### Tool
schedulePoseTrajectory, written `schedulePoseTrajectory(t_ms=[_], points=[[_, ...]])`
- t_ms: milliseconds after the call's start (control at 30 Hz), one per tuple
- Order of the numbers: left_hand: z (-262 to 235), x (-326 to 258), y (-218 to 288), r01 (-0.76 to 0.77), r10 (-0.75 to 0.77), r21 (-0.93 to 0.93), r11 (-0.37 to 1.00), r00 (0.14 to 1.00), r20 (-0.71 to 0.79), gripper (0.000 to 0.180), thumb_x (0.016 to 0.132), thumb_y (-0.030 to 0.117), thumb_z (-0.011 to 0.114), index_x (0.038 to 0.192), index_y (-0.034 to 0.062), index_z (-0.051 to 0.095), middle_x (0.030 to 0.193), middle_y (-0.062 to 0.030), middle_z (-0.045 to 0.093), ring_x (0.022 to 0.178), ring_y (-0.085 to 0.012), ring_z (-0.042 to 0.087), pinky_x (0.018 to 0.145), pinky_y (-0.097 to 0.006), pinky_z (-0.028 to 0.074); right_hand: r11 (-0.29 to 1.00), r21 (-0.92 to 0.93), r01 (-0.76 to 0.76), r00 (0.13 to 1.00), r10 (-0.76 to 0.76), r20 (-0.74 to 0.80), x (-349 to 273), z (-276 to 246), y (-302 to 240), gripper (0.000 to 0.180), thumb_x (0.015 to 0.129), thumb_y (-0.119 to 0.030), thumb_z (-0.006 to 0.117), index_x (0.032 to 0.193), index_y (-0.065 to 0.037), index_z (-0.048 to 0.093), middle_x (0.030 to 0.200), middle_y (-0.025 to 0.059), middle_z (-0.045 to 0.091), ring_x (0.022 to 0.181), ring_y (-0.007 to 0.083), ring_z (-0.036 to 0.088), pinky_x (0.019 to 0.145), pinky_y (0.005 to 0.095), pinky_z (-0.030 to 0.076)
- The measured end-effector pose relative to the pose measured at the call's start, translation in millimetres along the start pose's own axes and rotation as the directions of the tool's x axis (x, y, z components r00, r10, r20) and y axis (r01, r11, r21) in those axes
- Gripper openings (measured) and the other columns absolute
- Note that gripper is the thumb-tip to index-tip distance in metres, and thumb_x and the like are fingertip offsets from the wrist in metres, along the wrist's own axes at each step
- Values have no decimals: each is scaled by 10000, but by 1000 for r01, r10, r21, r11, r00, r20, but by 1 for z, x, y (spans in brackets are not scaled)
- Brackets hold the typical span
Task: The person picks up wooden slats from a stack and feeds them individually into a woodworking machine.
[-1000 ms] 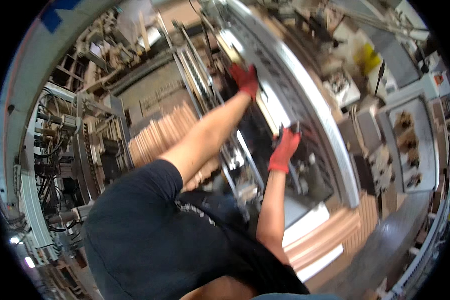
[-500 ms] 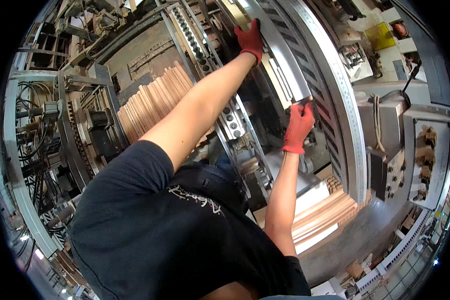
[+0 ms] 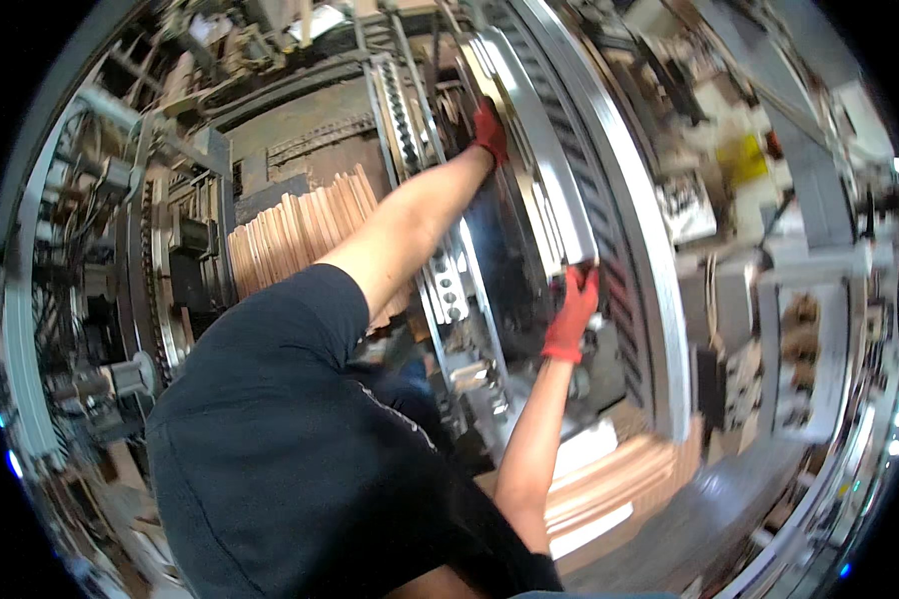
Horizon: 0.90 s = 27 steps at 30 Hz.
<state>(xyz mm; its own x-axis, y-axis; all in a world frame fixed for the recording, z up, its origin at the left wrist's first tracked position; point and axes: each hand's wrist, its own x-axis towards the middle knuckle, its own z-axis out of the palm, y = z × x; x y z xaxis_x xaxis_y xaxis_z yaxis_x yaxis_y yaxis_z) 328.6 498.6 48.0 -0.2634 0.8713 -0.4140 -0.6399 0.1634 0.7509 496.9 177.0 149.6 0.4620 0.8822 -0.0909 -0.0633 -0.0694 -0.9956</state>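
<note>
Both my hands wear red gloves and work along a long, shiny metal bar [image 3: 541, 130] on the machine. My left hand [image 3: 489, 134] reaches far out to the pale yellow edge strip [image 3: 482, 72] on the bar's left side; motion smears its fingers, so their grip does not show. At the bar's near end is my right hand [image 3: 572, 314], its fingers bent closed around a spot where a small light-brown tip shows. What lies inside those fingers is hidden. Beside the bar runs a dark slotted track [image 3: 609, 250].
Thin wooden slats [image 3: 295, 228] stand in a row left of my left arm. More long slats [image 3: 619, 479] lie stacked by my right forearm. A curved metal rail [image 3: 659, 299] borders the track. A roller rail [image 3: 400, 115] stands between the slats and the bar.
The whole view has shifted, with the machine lower in the picture. My left hand has drawn back from over the metal bar to its left edge. My right hand stays at the near end.
</note>
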Motion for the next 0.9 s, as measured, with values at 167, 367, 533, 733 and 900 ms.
schedulePoseTrajectory(t_ms=[167, 367, 533, 733, 900], points=[[11, -23, 16, -319, 431, 583, 748, 900, -61, 570, 971, 315, 547, 1464, 100, 358, 1423, -288, 422, 1317, -428, 417, 1074, -444, 380, 985, 19, -174, 975, 175, -137, 3, 14, -19, 276, 988, -235, 594, 1147, -11, 567, 1005, 58, 626, 732, 119, 586, 500, 259, 479], [4, -17, 13, -354, 554, 691, 630, 829, -81, 546, 966, 282, 533, 1441, 45, 407, 1421, -316, 424, 1357, -448, 371, 1106, -487, 348, 975, 48, -215, 928, 220, -300, 5, 32, -13, 336, 950, -316, 658, 1055, -66, 458, 815, 63, 562, 532, 137, 509, 416, 269, 399], [5, -21, 8, -362, 583, 709, 605, 808, -85, 563, 965, 287, 516, 1453, 34, 394, 1471, -288, 394, 1392, -443, 331, 1144, -467, 302, 986, 21, -168, 931, 166, -326, 3, 42, -12, 309, 957, -287, 648, 1039, -63, 452, 749, 60, 545, 516, 133, 492, 429, 266, 381], [12, -23, 12, -395, 553, 640, 659, 831, -58, 548, 963, 269, 483, 1451, 36, 394, 1486, -279, 372, 1380, -439, 339, 1131, -472, 313, 983, -22, -181, 940, 167, -299, 7, 41, -15, 298, 983, -227, 598, 1168, -42, 454, 888, 68, 580, 585, 130, 523, 480, 287, 434], [9, -15, 8, -261, 305, 333, 906, 948, -88, 534, 1010, 338, 434, 1433, 17, 389, 1442, -260, 434, 1336, -408, 399, 1112, -441, 325, 980, 2, -198, 960, 195, -201, 4, 28, -16, 278, 993, -239, 564, 1174, -39, 499, 871, 48, 583, 595, 129, 536, 491, 272, 450]])
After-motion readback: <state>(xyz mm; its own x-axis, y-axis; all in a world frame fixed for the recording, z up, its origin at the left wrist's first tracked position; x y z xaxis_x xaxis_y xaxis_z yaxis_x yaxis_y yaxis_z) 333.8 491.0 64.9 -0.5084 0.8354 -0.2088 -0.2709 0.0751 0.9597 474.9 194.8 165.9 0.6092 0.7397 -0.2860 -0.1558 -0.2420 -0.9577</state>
